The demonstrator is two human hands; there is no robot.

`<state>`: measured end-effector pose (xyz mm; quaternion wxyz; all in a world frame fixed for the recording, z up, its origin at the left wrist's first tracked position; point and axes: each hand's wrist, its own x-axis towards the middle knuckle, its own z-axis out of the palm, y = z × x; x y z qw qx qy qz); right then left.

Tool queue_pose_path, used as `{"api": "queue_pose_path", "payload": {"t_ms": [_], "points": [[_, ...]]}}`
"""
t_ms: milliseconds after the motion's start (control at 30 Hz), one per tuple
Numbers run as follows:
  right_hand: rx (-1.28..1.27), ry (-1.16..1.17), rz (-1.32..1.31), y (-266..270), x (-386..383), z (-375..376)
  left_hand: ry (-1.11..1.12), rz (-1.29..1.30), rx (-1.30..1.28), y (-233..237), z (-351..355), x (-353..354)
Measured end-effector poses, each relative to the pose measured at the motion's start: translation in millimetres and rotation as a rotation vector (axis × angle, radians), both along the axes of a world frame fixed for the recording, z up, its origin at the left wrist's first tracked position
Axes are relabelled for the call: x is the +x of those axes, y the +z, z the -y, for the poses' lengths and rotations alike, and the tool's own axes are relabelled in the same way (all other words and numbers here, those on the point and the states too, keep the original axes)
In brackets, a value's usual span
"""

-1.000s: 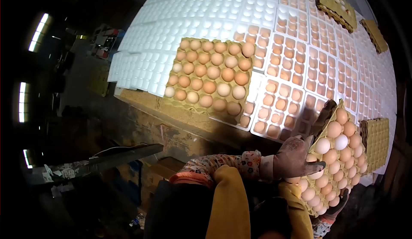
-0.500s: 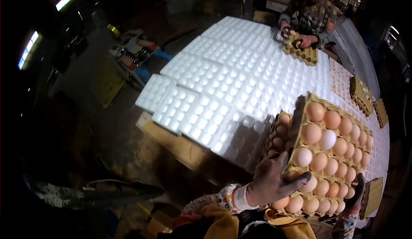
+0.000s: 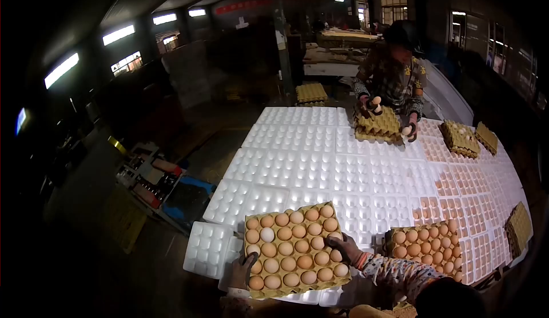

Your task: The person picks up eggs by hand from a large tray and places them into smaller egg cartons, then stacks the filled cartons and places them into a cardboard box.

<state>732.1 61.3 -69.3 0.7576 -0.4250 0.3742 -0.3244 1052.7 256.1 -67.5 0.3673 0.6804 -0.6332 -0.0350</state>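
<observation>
Between my hands is a cardboard egg tray [image 3: 298, 291] filled with brown eggs and a paler one. My left hand [image 3: 242, 271] grips its left side, the fingers partly hidden by the tray's edge. On the opposite side my right hand [image 3: 346, 249] has its dark-tipped fingers closed round the edge. The tray is over the near left part of the white foam egg trays [image 3: 311, 166] covering the table. To the right of my right hand sits another full cardboard egg tray [image 3: 388, 245].
Across the table a co-worker [image 3: 394, 72] handles eggs above stacked cardboard trays [image 3: 377, 128]. Foam trays at right hold eggs [image 3: 470, 204]. More cardboard trays [image 3: 461, 141] stand at far right. A wheeled machine [image 3: 151, 178] is left of the table.
The held egg tray has moved left across the table, away from the other full tray, and is tilted less steeply. My view has lifted. The co-worker's hands have moved apart.
</observation>
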Motion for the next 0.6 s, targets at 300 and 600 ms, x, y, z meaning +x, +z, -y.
{"api": "queue_pose_path", "payload": {"t_ms": [300,600], "points": [[0.002,0.078,-0.485,6,12,1,-0.383,-0.389,0.414,-38,25,5],[-0.722,-0.075,-0.536,75,-157,-138,0.404,0.127,0.789,16,50,-32]]}}
